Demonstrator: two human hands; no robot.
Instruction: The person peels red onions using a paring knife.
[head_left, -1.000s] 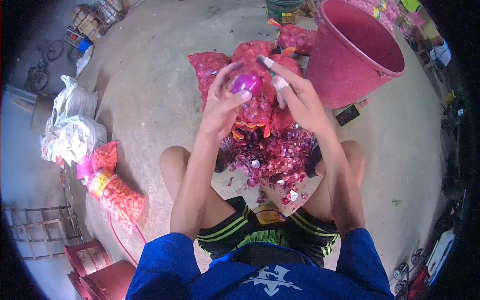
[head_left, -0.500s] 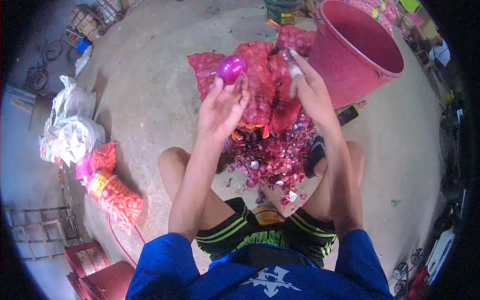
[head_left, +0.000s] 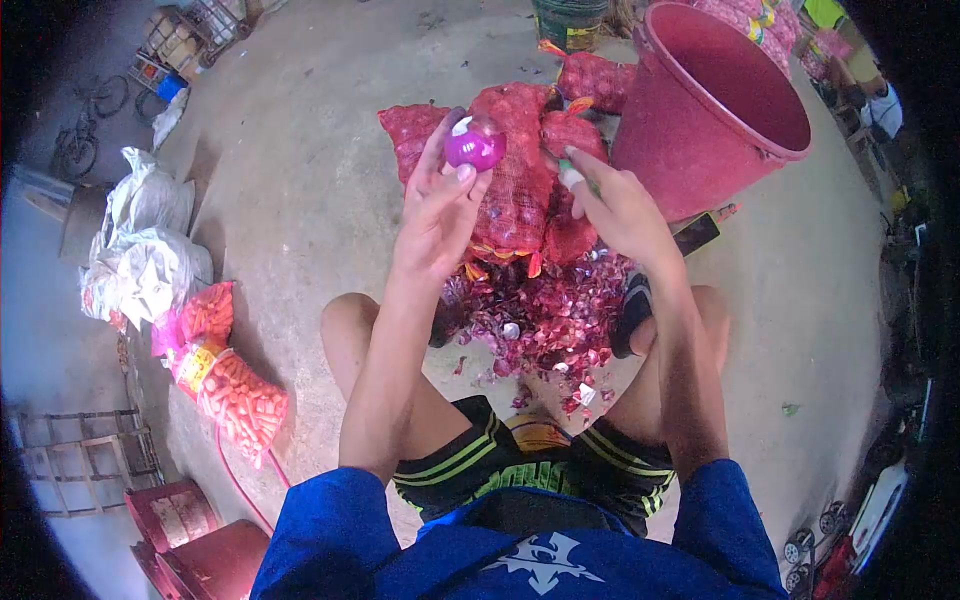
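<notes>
My left hand [head_left: 437, 205] holds up a shiny purple red onion [head_left: 474, 150] in its fingertips, with a pale white spot at its upper left. To the right, my right hand [head_left: 618, 208] is closed around what looks like a small knife [head_left: 567, 168]; green and white show at the fingers, and the thin blade is blurred. The two hands are apart, and the knife does not touch the onion. Beneath them are red mesh sacks of onions [head_left: 512, 190]. Loose onion skins [head_left: 550, 320] lie heaped on the floor between my feet.
A large red tub [head_left: 665, 130] stands right of the sacks, with a phone [head_left: 697, 235] on the floor by it. White sacks [head_left: 150, 270] and a bag of carrots [head_left: 240, 400] are at left. A dark green bucket [head_left: 570, 25] stands at the back.
My left hand has turned the onion, moving it slightly right and down; its pale spot now shows. My right hand has lowered and come in left, closer to the onion.
</notes>
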